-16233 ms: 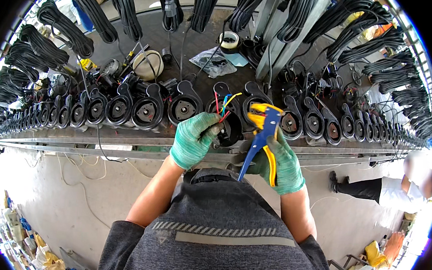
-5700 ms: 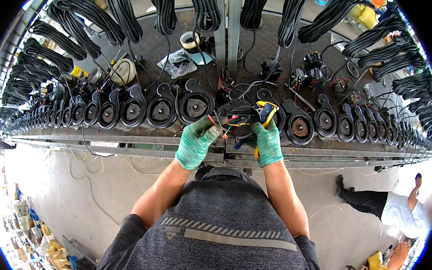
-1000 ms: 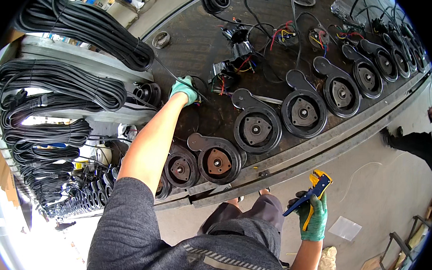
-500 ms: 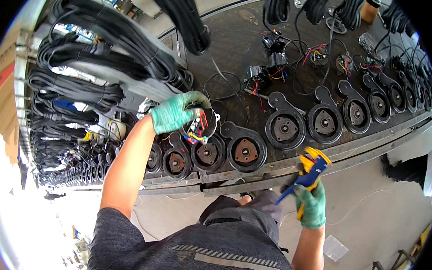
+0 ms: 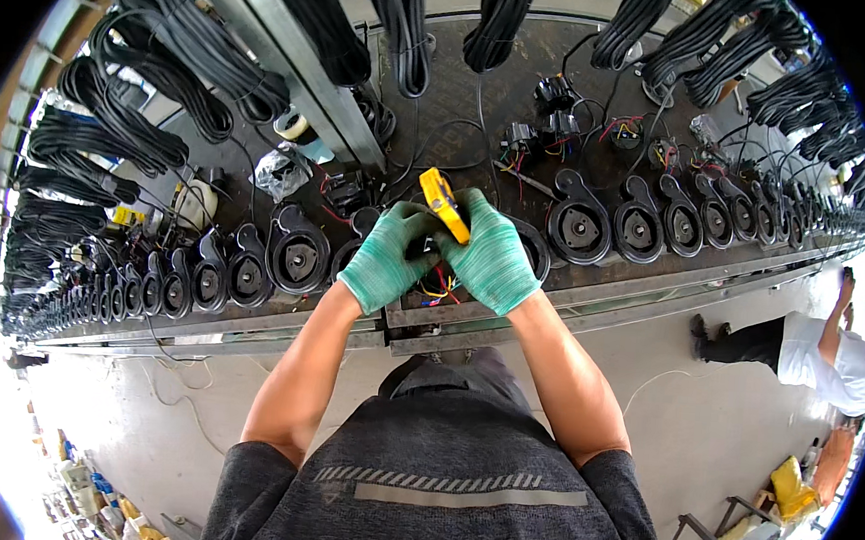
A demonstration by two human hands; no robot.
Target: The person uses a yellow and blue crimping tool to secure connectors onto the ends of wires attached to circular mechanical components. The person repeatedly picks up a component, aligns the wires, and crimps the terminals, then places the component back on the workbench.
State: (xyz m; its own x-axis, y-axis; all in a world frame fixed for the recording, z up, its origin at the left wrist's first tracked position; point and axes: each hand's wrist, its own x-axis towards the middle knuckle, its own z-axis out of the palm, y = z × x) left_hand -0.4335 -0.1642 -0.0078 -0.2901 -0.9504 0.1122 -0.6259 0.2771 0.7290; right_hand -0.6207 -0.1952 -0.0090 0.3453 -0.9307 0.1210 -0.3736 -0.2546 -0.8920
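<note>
Left hand [image 5: 390,255], green glove with dark fingertips, curled around small dark part [image 5: 427,246], mostly hidden by the gloves. Right hand [image 5: 494,254], same glove, closed around hand tool [image 5: 444,205], yellow head poking up above the fingers, handles out of sight. Hands close together over front edge of bench [image 5: 455,86], dark part between. Red, yellow and blue wires [image 5: 440,287] hanging just below, between the wrists; can't tell which fingers grip them, if any. Row of round black housings [image 5: 578,230] along the front edge, both sides of the hands. Black motors [image 5: 557,93] with loose wires farther back, right. Bundled black cables [image 5: 500,22] hanging overhead. Metal post [image 5: 292,55] at upper left, tape roll [image 5: 290,124] and clear plastic bag [image 5: 281,171] near it. Another person [image 5: 822,363], white top and dark trousers, at far right, well apart from the bench work.
</note>
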